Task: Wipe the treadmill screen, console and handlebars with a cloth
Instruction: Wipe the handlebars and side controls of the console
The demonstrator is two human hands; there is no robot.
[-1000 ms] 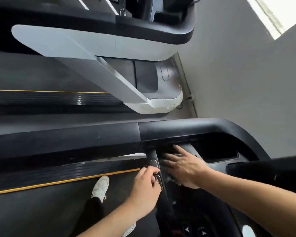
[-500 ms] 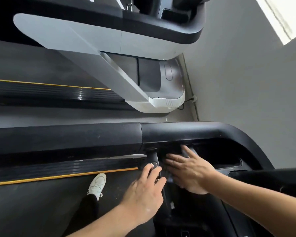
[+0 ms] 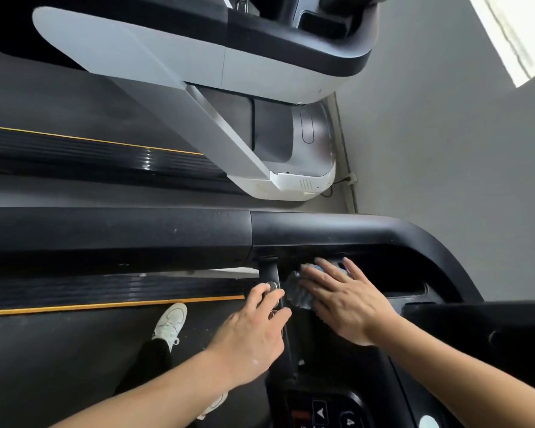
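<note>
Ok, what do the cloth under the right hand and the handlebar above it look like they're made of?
The cloth looks like soft grey-blue microfibre or chenille: its edge shows fuzzy, ribbed tufts beside the flat right hand. The handlebar looks like black moulded plastic with a satin finish, smooth with soft highlights; the section to its left looks matte, perhaps rubber or foam, though that is uncertain.

R hand [image 3: 348, 305] flat on cloth [image 3: 298, 293].
</note>
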